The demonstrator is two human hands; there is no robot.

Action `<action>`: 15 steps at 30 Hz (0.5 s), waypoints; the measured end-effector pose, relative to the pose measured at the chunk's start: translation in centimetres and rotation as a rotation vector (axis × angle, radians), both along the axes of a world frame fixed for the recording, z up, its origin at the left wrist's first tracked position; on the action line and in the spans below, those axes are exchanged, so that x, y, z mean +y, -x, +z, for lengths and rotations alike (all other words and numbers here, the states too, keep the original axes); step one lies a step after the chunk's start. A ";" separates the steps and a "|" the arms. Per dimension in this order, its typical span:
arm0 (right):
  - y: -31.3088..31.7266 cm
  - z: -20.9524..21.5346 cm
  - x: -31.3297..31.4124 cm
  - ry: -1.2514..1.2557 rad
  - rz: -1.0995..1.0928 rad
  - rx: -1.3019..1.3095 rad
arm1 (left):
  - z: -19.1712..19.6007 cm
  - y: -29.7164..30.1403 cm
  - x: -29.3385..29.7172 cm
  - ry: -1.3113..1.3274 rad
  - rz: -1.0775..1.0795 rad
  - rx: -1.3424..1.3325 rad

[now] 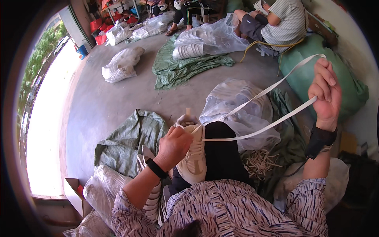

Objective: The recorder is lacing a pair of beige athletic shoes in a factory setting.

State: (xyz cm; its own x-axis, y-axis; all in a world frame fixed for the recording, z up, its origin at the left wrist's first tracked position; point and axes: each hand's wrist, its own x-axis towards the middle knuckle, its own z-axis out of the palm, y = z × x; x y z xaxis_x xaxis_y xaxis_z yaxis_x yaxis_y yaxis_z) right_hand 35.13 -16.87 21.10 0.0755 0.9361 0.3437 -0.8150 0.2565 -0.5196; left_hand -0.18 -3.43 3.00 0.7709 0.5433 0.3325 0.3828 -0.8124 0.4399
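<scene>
The left hand (173, 145) has its grip clamped on a white sneaker (193, 158) resting on the person's lap. The right hand (325, 94), raised well away from it, pinches a white lace (252, 132) pulled taut; both strands run back to the shoe's eyelets beside the left fingers. A clear plastic bag (237, 106) lies beyond the shoe.

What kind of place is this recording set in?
Probably an informal shoe-finishing workshop, open to the street. The left hand steadies a white sneaker while the right hand pulls its lace; clear bags of white shoes lie on the concrete floor.
</scene>
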 end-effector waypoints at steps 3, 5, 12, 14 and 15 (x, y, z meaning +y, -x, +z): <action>0.7 1.9 0.0 -0.032 0.067 0.056 | 1.5 -0.9 0.7 0.315 0.100 -0.233; 1.3 4.7 -1.2 -0.145 0.049 0.062 | 1.9 -2.8 1.7 0.394 -0.007 -0.209; 2.4 4.4 -2.2 -0.127 -0.010 -0.143 | 1.5 -3.4 2.4 0.887 -0.424 -0.034; 0.6 1.2 -2.4 -0.134 -0.043 -0.209 | 2.9 -2.0 2.8 1.283 -0.085 -0.439; 0.1 -0.3 -2.4 0.019 -0.343 -0.288 | 3.2 -1.0 3.9 1.216 0.038 -0.570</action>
State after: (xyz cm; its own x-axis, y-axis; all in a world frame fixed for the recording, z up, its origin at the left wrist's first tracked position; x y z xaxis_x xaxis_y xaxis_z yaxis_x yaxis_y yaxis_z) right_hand 35.03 -19.22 20.78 0.2862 0.8799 0.3792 -0.5056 0.4749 -0.7203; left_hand 0.84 0.48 6.19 0.6653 0.7391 -0.1054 -0.0810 0.2118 0.9739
